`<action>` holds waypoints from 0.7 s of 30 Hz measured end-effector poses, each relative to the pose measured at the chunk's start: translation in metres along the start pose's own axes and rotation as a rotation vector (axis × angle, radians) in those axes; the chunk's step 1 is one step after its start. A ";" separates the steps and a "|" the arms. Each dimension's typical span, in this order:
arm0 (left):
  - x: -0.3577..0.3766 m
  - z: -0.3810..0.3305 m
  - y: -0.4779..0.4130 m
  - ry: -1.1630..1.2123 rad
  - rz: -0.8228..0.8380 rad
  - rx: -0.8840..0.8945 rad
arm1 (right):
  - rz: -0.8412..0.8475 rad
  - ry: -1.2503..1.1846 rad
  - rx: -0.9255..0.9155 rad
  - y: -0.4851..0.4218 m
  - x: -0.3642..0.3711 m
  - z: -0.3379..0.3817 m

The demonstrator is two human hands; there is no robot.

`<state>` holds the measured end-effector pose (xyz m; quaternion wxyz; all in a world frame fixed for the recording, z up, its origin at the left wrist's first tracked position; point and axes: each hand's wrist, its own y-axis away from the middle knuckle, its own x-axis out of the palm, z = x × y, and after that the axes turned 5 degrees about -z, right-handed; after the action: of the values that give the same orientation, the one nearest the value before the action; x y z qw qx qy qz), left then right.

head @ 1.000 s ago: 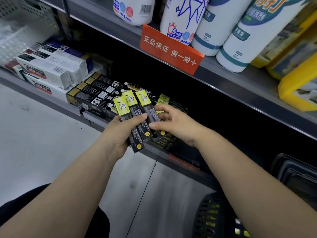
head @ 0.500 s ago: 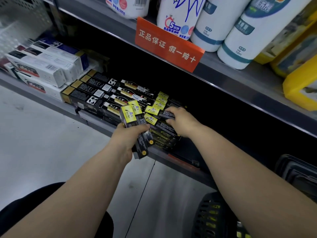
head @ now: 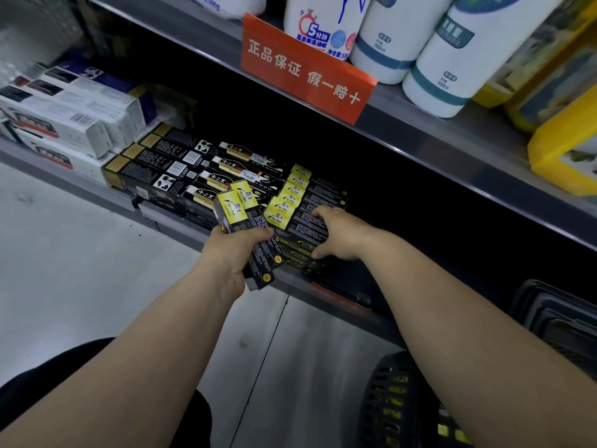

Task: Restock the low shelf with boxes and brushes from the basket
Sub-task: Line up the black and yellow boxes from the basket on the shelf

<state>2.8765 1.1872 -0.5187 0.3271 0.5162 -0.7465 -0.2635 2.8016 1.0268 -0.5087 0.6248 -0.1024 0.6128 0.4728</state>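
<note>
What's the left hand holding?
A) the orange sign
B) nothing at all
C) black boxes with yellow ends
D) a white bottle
C: the left hand grips black boxes with yellow ends, while the right hand holds the stack lying on the low shelf.

Looks like a shop. Long grey metal shelves (head: 420,134), one over the other, full of things. Many of the same black and yellow boxes (head: 298,192) side by side on the low shelf (head: 80,187), white boxes (head: 64,124) stacked beside them. Big white bottles (head: 384,43) in a row up top, behind a red sign (head: 307,69) with white writing. Black shopping basket (head: 394,399) down on the floor
</note>
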 end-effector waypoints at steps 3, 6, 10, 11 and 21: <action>0.001 0.000 0.002 0.004 0.021 -0.015 | 0.000 -0.015 0.000 0.001 0.001 -0.001; 0.002 0.000 0.004 0.016 0.051 -0.031 | -0.034 -0.005 0.005 0.001 -0.002 0.001; 0.003 0.001 0.006 0.010 0.122 0.012 | -0.166 -0.431 -0.111 0.008 -0.008 0.017; 0.004 0.002 0.007 0.016 0.149 0.024 | -0.102 -0.561 -0.139 0.012 -0.008 0.022; 0.007 -0.001 0.006 0.127 0.177 0.050 | 0.077 -0.821 -0.172 0.022 -0.015 0.014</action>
<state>2.8717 1.1823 -0.5124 0.3828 0.4716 -0.7733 -0.1818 2.7982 1.0411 -0.4828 0.7882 0.0657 0.2745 0.5468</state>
